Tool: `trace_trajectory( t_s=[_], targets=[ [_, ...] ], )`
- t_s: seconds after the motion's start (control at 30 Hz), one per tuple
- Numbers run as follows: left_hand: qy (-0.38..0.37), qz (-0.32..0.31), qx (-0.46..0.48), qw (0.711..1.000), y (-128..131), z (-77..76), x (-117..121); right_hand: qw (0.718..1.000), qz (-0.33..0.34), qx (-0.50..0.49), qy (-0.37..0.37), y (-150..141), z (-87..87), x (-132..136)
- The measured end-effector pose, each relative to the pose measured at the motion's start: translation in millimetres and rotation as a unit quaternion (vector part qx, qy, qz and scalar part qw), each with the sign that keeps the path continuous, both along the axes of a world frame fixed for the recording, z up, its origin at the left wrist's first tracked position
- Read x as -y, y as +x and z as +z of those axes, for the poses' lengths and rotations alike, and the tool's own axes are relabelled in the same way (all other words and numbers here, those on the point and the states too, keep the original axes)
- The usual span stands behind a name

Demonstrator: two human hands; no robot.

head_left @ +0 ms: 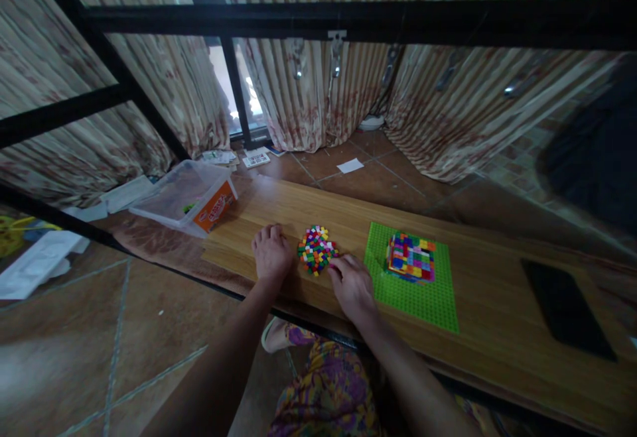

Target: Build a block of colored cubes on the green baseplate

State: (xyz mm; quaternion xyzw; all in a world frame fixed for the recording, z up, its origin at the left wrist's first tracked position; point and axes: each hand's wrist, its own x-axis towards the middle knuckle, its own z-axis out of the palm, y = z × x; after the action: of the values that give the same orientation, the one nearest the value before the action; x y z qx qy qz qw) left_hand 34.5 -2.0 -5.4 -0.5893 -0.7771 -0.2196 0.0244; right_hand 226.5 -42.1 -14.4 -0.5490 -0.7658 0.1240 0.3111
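A pile of small, mixed-colour toy bricks [316, 250] lies on the wooden table between my two hands. To its left, my left hand [272, 251] rests palm down on the wood, fingers loosely bent and nothing visible in them. At the pile's right edge, my right hand [352, 284] has its thumb and index finger closed together on a tiny brick, pinkish and mostly hidden. Just beyond that hand is a green studded baseplate [442, 314]. On the baseplate stands a block-shaped build of multicoloured bricks [412, 256].
A clear plastic box [172, 191] with an orange label stands at the table's left end, a few green pieces inside. A dark flat object [567, 308] lies toward the right. A black metal frame bar [318, 20] crosses beyond the table, with curtains behind.
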Motion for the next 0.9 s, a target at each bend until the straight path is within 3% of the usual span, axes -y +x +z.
trace_trajectory(
  t_s=[0.17, 0.37, 0.53, 0.9],
  targets=[
    [0.004, 0.001, 0.004, 1.0, 0.3, 0.1, 0.1, 0.999, -0.022, -0.027, 0.008, -3.3, 1.9, -4.4],
    [0.002, 0.007, -0.005, 1.0, 1.0, -0.3, -0.3, 0.999, 0.034, -0.033, 0.016, -14.2, 13.6, 2.2],
    [0.01, 0.008, -0.014, 1.0, 0.8, -1.4, 0.1, 0.999, 0.038, -0.026, 0.017, -17.9, 8.3, 4.1],
    [0.022, 0.009, -0.012, 1.0, -0.5, -1.4, -1.2, 0.995, 0.045, 0.073, 0.048, -22.3, 4.1, -1.5]
  ],
)
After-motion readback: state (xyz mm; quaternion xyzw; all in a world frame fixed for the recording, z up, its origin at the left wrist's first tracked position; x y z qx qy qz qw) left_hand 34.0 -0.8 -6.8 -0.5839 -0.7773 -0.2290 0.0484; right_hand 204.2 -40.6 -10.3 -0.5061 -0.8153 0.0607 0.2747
